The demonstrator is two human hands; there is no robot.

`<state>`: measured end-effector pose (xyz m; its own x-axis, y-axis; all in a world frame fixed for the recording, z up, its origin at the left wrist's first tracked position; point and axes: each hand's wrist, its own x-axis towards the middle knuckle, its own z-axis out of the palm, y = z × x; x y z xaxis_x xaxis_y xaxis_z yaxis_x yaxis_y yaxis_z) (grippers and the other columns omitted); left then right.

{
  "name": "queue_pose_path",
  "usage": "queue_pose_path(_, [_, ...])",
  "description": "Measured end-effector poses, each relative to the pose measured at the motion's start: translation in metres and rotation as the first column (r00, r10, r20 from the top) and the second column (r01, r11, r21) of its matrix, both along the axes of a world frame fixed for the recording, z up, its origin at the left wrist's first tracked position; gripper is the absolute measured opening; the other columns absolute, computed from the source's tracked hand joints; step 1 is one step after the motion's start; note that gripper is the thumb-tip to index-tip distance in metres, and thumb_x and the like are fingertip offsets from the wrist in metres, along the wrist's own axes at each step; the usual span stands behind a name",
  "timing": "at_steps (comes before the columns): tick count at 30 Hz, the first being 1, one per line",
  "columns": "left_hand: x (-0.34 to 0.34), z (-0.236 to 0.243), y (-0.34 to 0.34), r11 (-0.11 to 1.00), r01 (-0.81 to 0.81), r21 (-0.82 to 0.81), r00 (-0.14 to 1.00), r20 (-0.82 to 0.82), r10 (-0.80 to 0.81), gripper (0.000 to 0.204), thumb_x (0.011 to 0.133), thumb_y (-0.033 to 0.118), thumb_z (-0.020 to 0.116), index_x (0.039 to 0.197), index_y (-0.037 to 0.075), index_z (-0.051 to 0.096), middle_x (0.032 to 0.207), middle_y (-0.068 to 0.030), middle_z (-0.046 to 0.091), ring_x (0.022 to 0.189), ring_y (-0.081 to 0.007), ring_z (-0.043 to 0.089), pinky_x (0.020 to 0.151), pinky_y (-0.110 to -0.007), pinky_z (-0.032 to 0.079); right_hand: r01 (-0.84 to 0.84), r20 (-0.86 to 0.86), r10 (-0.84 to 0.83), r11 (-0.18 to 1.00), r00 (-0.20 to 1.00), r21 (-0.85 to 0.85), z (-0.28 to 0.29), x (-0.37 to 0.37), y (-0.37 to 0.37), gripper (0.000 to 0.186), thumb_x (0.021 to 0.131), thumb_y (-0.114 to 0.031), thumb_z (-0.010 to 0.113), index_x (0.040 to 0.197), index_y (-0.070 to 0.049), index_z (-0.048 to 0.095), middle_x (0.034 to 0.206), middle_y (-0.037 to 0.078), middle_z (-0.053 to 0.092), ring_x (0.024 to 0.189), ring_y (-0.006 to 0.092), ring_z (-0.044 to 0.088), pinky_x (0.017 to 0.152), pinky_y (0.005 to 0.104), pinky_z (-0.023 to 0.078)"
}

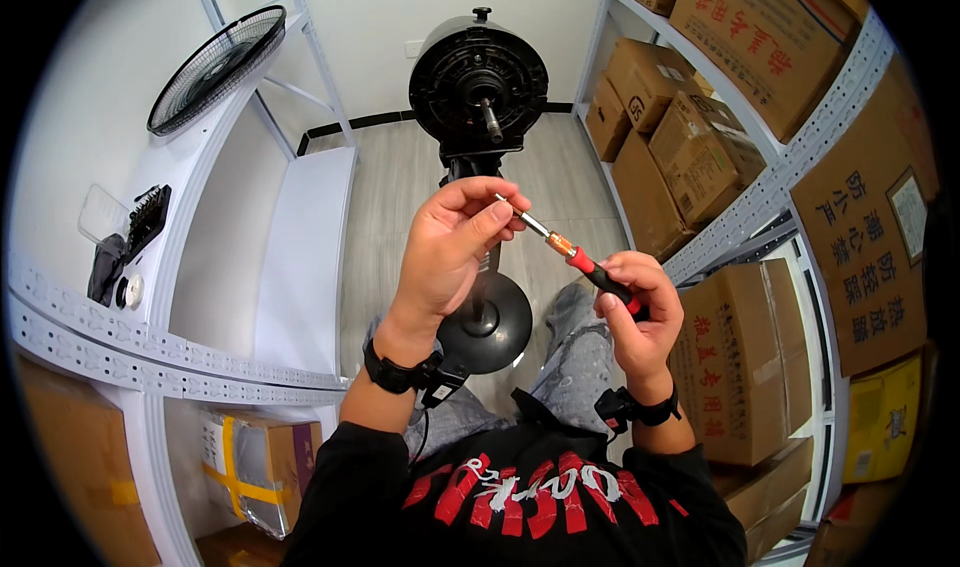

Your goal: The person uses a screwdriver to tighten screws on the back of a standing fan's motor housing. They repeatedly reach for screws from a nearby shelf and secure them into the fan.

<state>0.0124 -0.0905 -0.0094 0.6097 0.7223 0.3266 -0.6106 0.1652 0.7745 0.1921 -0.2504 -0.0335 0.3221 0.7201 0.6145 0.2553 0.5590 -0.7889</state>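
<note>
My right hand (642, 312) is closed around the red and black handle of a screwdriver (562, 244), which slants up to the left. At its metal tip, the thumb and fingers of my left hand (445, 247) are pinched together around what looks like a small bit; the fingers partly hide it. Beyond my hands stands a black pedestal fan (478, 62) without its blades or front grille, its bare shaft pointing toward me. Its round black base (487, 325) is on the floor between my legs.
On the left white shelf (205, 172) lie a black fan grille (220, 67), an opened case of bits (147, 222) and a white round part (130, 291). Cardboard boxes (700, 152) fill the right-hand rack. A taped carton (255, 462) sits low on the left.
</note>
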Motion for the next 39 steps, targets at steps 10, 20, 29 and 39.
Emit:
queue_pose_path(10, [-0.023,0.005,0.027,0.805,-0.500,0.319,0.856,0.046,0.514,0.044,0.090,0.010,0.075,0.130,0.002,0.059,0.122,-0.0133,0.066,0.102,-0.0180,0.065,0.091,-0.029,0.051,0.298,0.163,-0.334,0.931,0.928,0.210,0.037,0.006,0.012,0.030,0.078,0.012,0.070,0.106,0.003,0.065,0.111,0.019,0.067,0.096,0.0216,0.067,0.081,0.0286,0.053])
queue_pose_path(20, [0.035,-0.012,0.065,0.396,-0.583,0.709,0.603,0.051,0.796,0.120,0.076,0.013,0.087,0.161,0.008,0.002,0.154,-0.0201,0.036,0.137,-0.0298,0.046,0.112,-0.040,0.040,0.331,0.505,-0.547,0.826,0.668,0.456,0.086,-0.003,0.031,0.029,0.076,0.013,0.072,0.103,0.004,0.069,0.106,0.016,0.068,0.082,0.0202,0.068,0.066,0.0271,0.058])
queue_pose_path(29, [0.037,-0.023,0.070,0.324,-0.589,0.740,0.560,0.086,0.824,0.118,0.077,0.024,0.088,0.161,0.007,0.006,0.166,-0.0198,0.017,0.146,-0.0398,0.035,0.113,-0.043,0.041,0.337,0.555,-0.564,0.820,0.611,0.463,0.093,-0.004,0.036,0.025,0.078,0.012,0.071,0.101,0.003,0.068,0.103,0.013,0.067,0.076,0.0172,0.066,0.061,0.0260,0.055])
queue_pose_path(39, [0.035,-0.022,0.067,0.348,-0.598,0.722,0.593,0.106,0.798,0.117,0.080,0.020,0.085,0.161,0.006,0.002,0.158,-0.0236,0.035,0.137,-0.0349,0.050,0.108,-0.038,0.046,0.325,0.542,-0.549,0.828,0.637,0.456,0.093,-0.002,0.045,0.022,0.079,0.010,0.071,0.100,0.002,0.068,0.100,0.011,0.067,0.069,0.0155,0.063,0.059,0.0266,0.053])
